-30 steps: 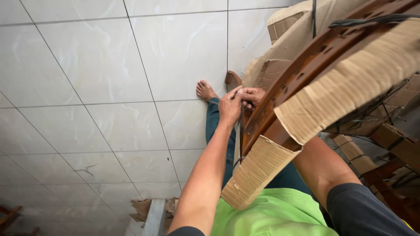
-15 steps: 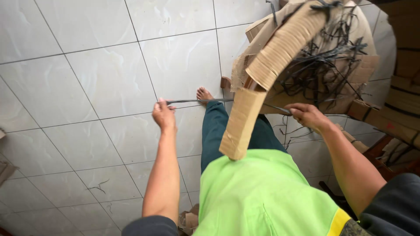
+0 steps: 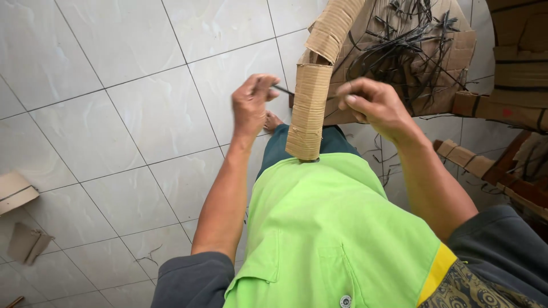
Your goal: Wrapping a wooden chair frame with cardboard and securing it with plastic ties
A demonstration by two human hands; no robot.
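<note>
the left hand (image 3: 252, 105) is raised over the white tiled floor (image 3: 114, 131), its fingers closed tight on one end of a thin dark strap (image 3: 282, 90). the right hand (image 3: 374, 105) is level with it, fingers pinched together on what looks like the other end, though the stretch between the hands is hidden behind a hanging strip of corrugated cardboard (image 3: 311, 111). the strap seems to pass behind or around that strip, which would explain why both hands sit at the same height on either side of it, keeping the strap taut. the strip hangs down in front of the person's green shirt (image 3: 331, 228), from a bigger cardboard-wrapped piece above. behind the right hand a flat cardboard sheet (image 3: 451, 63) carries a loose tangle of dark strap offcuts (image 3: 399, 51), close to reach. two cardboard scraps (image 3: 17, 217) lie on the floor at the left.

half a second ago the hands are wide apart with the strap stretched long between them; now they are drawn in close to the strip and lifted higher.
</note>
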